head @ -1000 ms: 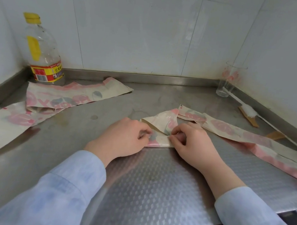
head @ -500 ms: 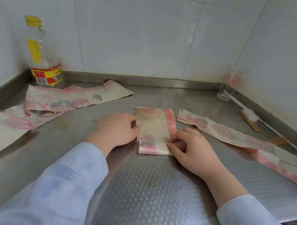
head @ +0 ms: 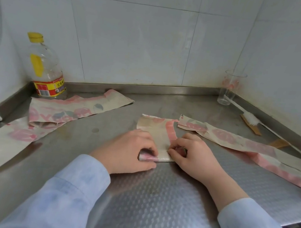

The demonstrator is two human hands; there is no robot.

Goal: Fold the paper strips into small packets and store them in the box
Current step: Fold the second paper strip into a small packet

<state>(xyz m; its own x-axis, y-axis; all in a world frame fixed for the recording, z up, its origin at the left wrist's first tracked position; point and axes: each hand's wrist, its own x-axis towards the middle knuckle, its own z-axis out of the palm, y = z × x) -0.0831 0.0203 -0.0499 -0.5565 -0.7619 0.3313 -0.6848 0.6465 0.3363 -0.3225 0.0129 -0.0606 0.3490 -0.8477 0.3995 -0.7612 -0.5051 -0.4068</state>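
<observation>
1. Steel worktop, smooth at the back and embossed with small diamonds near the front edge, fills the lower view and runs into a corner.
2. White tiled wall rises behind it and along the right side.
3. Left strip, long cream paper printed with pink fruit shapes, lies flat from far centre-left down to the near left edge, doubled over partway along.
4. Right strip, of the same paper, lies flat from just right of centre out to the right edge.
5. Pale blue sleeves come in from the bottom, one on each side.
6. Middle strip lies at the centre of the worktop between the other two. Its near end is folded into a thick band under the hands.
7. Left hand is palm down, fingers curled over the band's left end, gripping it.
8. Right hand pinches the band's right end with curled fingertips.
9. Bottle, clear plastic with a yellow cap and a red and yellow label, stands upright in the far left corner, just behind the left strip.
10. Glass stands upright in the far right corner.
11. Brush, white-bristled with a thin handle, lies along the right wall near the glass.
</observation>
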